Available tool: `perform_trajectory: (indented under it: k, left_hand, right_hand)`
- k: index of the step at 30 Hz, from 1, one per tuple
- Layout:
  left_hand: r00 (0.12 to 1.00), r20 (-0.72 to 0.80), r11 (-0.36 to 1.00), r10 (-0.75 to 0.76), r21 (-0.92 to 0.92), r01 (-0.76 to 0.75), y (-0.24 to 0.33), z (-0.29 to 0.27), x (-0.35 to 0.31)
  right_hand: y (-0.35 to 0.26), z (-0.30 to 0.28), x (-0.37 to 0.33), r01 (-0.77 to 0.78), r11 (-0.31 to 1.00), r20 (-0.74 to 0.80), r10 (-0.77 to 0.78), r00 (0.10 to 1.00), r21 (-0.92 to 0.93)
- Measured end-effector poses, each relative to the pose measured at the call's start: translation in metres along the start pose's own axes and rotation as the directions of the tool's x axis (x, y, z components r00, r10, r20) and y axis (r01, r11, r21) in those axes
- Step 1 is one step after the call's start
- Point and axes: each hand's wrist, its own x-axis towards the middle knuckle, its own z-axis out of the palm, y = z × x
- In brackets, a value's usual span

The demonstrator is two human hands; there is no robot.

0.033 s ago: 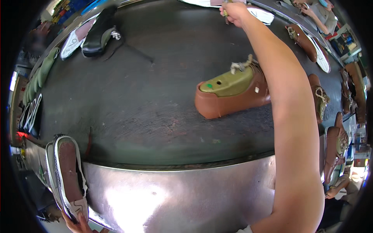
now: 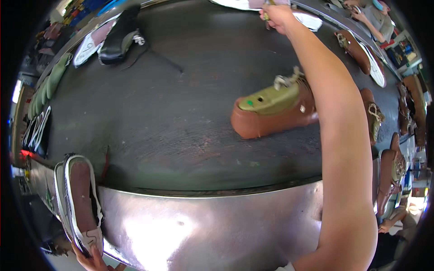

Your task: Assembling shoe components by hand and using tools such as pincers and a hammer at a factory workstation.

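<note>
At the lower left my left hand [image 2: 92, 261] is closed on a pair of unsoled shoes [image 2: 80, 194], held upright with a brown insole and white rim facing up. My right arm reaches across the dark belt to its far side. There my right hand [image 2: 278, 17] is closed round a thin, brown, stick-like thing [image 2: 267, 26], beside a white-bottomed shoe [image 2: 251, 4] that the hand partly covers. Nearer me lies a brown shoe [image 2: 255, 123] with a green last [image 2: 271, 99] inside and tied laces; my forearm hides its toe.
A black shoe [image 2: 115, 47] and a white-bottomed shoe [image 2: 90, 43] lie at the far left. Green lasts [image 2: 52, 81] line the left edge. More brown shoes [image 2: 373, 115] stand at the right. A shiny metal ledge [image 2: 203, 226] borders the belt. A co-worker [image 2: 377, 20] is at the far right.
The brown shoe and the far shoes sit slightly further right in the picture. My right hand has shifted slightly right and down; my left hand keeps its grip.
</note>
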Motion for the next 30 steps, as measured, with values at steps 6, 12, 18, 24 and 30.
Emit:
perform_trajectory:
  k: [6,12,18,24,30]
  left_hand:
    - [0.992,0.118,0.972,-0.041,-0.226,0.067,0.092,0.018,0.013]
    - [0.985,0.039,0.986,0.167,0.010,-0.167,0.090,-0.001,0.007]
    - [0.957,-0.281,0.969,0.075,0.246,-0.003,0.056,0.008,0.045]
    - [0.910,0.405,0.907,-0.090,-0.344,0.242,0.018,0.026,0.101]
    - [0.980,-0.158,0.668,-0.119,-0.743,-0.039,0.009,-0.008,0.025]
  right_hand:
    - [-0.073,-0.018,-0.137,0.217,0.967,0.076,-0.208,0.975,-0.131]
    - [-0.154,0.021,-0.280,0.368,0.929,0.393,-0.325,0.860,-0.039]
    - [-0.132,0.107,-0.401,0.017,0.986,0.613,0.090,0.785,-0.167]
    - [-0.073,0.155,-0.520,-0.060,0.998,0.696,0.023,0.717,0.029]
    - [-0.042,0.112,-0.710,-0.245,0.963,0.594,0.132,0.794,0.114]
